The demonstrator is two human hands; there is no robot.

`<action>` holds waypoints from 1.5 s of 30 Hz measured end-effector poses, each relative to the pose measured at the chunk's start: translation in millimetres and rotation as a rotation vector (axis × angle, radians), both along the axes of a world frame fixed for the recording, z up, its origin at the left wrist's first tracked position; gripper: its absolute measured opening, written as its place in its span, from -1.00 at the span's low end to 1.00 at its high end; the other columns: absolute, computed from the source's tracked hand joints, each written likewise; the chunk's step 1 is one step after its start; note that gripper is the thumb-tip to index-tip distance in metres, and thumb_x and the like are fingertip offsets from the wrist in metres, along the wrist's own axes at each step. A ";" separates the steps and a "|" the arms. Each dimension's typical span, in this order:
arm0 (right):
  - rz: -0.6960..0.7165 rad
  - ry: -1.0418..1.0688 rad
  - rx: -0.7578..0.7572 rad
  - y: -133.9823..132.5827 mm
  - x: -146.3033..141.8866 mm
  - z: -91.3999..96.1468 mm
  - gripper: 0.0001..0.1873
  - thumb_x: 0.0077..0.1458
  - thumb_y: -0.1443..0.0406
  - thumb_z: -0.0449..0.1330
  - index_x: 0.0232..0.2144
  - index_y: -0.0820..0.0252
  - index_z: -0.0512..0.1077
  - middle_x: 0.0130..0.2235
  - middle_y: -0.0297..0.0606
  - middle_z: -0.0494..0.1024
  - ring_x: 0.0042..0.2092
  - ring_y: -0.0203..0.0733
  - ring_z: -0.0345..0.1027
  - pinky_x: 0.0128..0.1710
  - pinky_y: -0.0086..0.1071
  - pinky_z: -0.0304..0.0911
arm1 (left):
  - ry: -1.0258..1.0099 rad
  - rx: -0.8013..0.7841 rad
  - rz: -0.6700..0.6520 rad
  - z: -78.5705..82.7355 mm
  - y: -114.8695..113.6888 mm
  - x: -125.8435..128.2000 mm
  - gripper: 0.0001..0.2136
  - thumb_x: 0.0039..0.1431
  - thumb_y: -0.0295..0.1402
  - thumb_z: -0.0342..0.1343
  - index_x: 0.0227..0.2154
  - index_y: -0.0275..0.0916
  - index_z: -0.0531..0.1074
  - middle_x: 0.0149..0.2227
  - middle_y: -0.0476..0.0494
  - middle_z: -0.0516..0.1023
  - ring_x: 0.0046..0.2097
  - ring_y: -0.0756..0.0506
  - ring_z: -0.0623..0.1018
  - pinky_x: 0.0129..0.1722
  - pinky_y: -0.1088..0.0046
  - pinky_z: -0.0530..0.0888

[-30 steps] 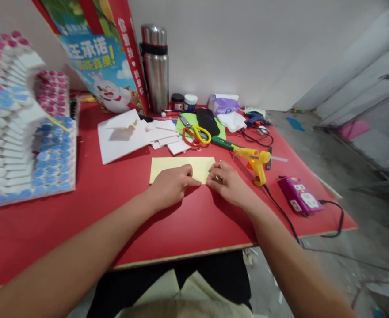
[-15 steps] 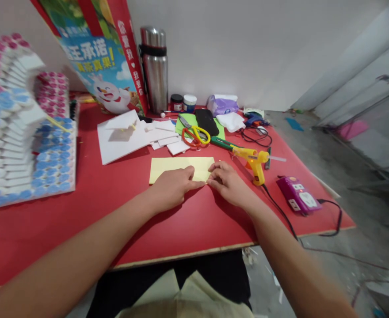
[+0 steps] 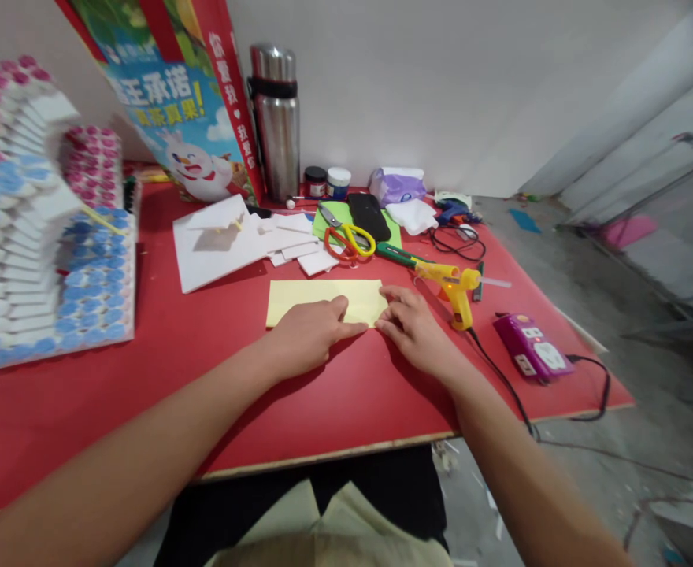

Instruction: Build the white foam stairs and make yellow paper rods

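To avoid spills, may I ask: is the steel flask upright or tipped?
Upright: the steel flask stands vertically, cap on top, farther back than the yellow paper.

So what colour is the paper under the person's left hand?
The paper is pale yellow, seen best in the head view.

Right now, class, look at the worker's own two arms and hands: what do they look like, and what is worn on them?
The left hand and right hand are bare, without gloves; no ring, watch or marking shows. Both forearms are uncovered, with no sleeves in view. Below, a pale garment shows over dark legwear.
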State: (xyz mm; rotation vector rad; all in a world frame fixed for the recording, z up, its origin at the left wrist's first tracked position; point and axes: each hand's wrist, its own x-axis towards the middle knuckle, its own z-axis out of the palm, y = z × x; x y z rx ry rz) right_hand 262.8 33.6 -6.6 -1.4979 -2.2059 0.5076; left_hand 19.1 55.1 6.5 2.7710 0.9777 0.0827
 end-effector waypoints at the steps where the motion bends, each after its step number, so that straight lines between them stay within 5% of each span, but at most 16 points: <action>1: -0.001 0.000 -0.001 0.0 0.2 0.3 -0.86 0.27 0.29 0.15 -0.35 0.17 0.41 0.22 0.04 0.36 0.26 0.11 0.21 0.26 0.06 0.11 | 0.004 -0.001 -0.002 0.2 0.0 0.1 -0.45 0.23 -0.46 -0.01 0.24 0.13 0.41 -0.13 -0.18 0.42 -0.34 -0.12 0.38 -0.42 0.35 0.17; 24: -0.067 -0.061 0.104 -4.9 9.2 -5.3 -0.84 0.29 0.28 0.11 -0.36 0.20 0.40 0.19 0.15 0.42 0.25 0.15 0.26 0.20 0.08 0.14 | 0.129 0.052 -0.042 9.1 -4.3 8.6 -0.39 0.27 -0.46 -0.03 0.36 0.12 0.22 -0.02 -0.28 0.41 -0.24 -0.18 0.50 -0.38 0.39 0.31; 31: -0.104 -0.112 0.198 -6.0 12.8 -9.0 -0.86 0.29 0.32 0.06 -0.34 0.18 0.36 0.12 0.14 0.47 0.15 0.13 0.33 0.14 0.10 0.21 | 0.133 0.050 -0.042 10.8 -4.6 10.1 -0.38 0.24 -0.46 -0.01 0.34 0.12 0.24 -0.04 -0.27 0.43 -0.27 -0.17 0.51 -0.39 0.40 0.30; 37: -0.200 0.033 0.397 -26.7 7.5 7.4 -0.80 0.34 0.38 0.02 -0.15 0.20 0.45 -0.02 0.00 0.55 0.06 -0.02 0.45 0.08 -0.07 0.37 | 0.132 0.038 -0.031 7.5 -3.2 9.7 -0.37 0.24 -0.45 0.01 0.36 0.13 0.23 -0.01 -0.28 0.42 -0.28 -0.14 0.52 -0.37 0.40 0.32; 42: 0.105 -0.092 0.466 -54.7 -1.6 6.3 -0.53 0.23 0.54 0.04 0.13 0.21 0.43 0.07 -0.02 0.60 0.11 -0.05 0.48 0.10 -0.12 0.43 | 0.120 0.033 -0.046 8.4 -2.4 9.4 -0.38 0.25 -0.44 -0.02 0.36 0.13 0.23 -0.03 -0.29 0.42 -0.28 -0.19 0.50 -0.38 0.35 0.33; 45: 0.175 -0.185 0.494 -59.1 -6.3 -1.3 -0.46 0.17 0.58 0.04 0.17 0.31 0.40 0.12 0.06 0.57 0.13 0.01 0.47 0.12 -0.05 0.43 | 0.133 0.043 -0.048 10.1 -2.5 10.7 -0.39 0.25 -0.48 -0.05 0.35 0.09 0.25 -0.06 -0.28 0.43 -0.23 -0.22 0.51 -0.38 0.36 0.32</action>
